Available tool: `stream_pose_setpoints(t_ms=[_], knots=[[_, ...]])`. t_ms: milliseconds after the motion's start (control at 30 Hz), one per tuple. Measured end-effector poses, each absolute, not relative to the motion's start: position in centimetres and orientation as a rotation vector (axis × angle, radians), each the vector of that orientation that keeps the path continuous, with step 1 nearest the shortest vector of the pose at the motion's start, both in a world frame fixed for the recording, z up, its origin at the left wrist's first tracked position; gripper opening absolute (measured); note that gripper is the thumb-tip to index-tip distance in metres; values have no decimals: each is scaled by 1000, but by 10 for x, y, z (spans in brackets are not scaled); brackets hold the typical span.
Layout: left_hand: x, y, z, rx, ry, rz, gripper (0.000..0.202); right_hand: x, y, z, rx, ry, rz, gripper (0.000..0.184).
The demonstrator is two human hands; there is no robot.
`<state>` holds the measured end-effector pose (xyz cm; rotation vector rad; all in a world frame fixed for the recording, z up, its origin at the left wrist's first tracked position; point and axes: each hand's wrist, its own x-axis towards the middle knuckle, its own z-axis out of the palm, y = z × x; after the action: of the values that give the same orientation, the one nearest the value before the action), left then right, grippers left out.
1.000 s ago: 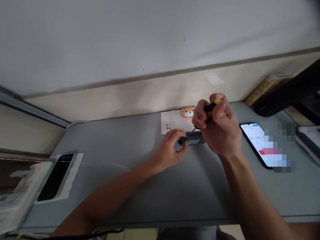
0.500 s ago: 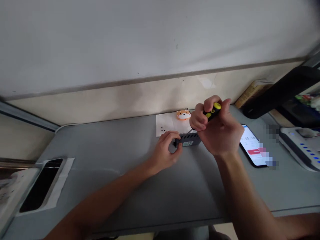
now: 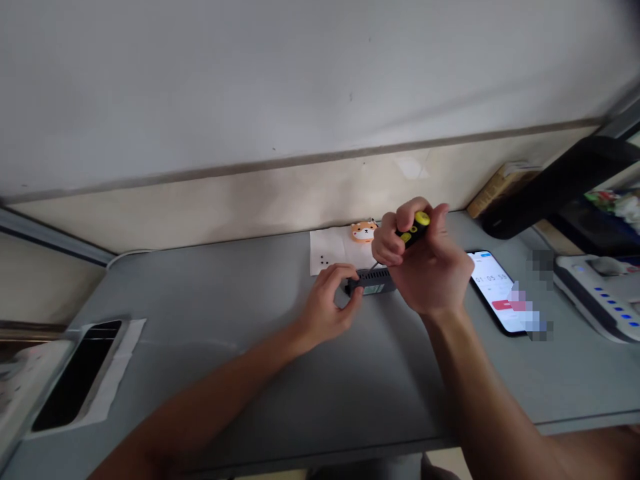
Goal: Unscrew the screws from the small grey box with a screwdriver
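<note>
A small dark grey box (image 3: 373,283) with vent slots and a label lies on the grey desk (image 3: 240,333). My left hand (image 3: 327,303) pinches its left end, fingers curled round it. My right hand (image 3: 425,263) is closed on a black and yellow screwdriver (image 3: 414,229), whose thin shaft slants down onto the top of the box. Just behind the box lies a white paper sheet (image 3: 330,250) with a few tiny dark screws on it.
An orange animal-shaped trinket (image 3: 363,231) sits on the paper by the wall. A lit phone (image 3: 495,287) lies right of my right hand. A white device with blue lights (image 3: 600,297) is far right. A black phone on white paper (image 3: 75,373) lies far left.
The view has shifted, so everything sits a little further left in the picture. My right hand has turned slightly on the screwdriver handle. My left hand still holds the box's end.
</note>
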<state>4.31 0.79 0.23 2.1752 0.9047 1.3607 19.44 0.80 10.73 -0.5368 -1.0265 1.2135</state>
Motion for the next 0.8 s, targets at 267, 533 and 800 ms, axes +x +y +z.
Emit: stream_pose_setpoints(t_ms=[267, 533, 800], knots=[[43, 7, 3, 2183, 938, 1347, 15, 193, 7, 107, -577, -1025, 1196, 50], [44, 7, 2, 2172, 929, 1364, 17, 192, 6, 106, -542, -1031, 1223, 53], [43, 7, 3, 2206, 918, 1383, 18, 194, 4, 111, -504, -1007, 1234, 51]])
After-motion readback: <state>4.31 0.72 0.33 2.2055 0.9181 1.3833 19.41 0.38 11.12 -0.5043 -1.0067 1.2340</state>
